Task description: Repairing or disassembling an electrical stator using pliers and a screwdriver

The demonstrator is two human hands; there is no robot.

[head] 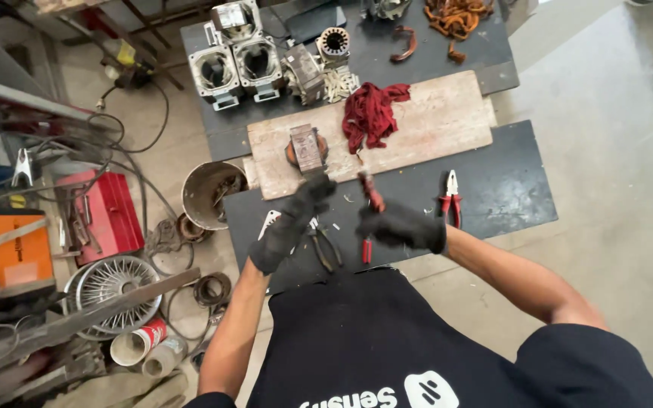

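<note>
Item: motor core [307,149], a laminated steel block with copper windings, standing on the board [432,121] across my black bench [508,189].

Left hand [290,223]: gloved, fingers [319,185] stretched forward, tips touching or just short of the core's near edge; I cannot tell which. It holds nothing.

Right hand [400,225]: gloved, closed around red-handled pliers [369,198], nose pointing toward the core, handles running back under the palm.

Handling, as I judge it: the core looks dense and heavy for its bulk, rigid, with sharp lamination edges. The windings are the soft part and would bend or tear. Best hold is across the flat steel sides, not the copper.

Nearby: a red rag [372,113] lies on the board just right of the core. A second pair of pliers [451,198] lies on the bench to my right. Dark cutters [325,248] lie under my left hand. Motor housings [236,68] and a stator [334,44] sit at the bench's far end. A bucket [209,193] stands at the bench's left edge.
</note>
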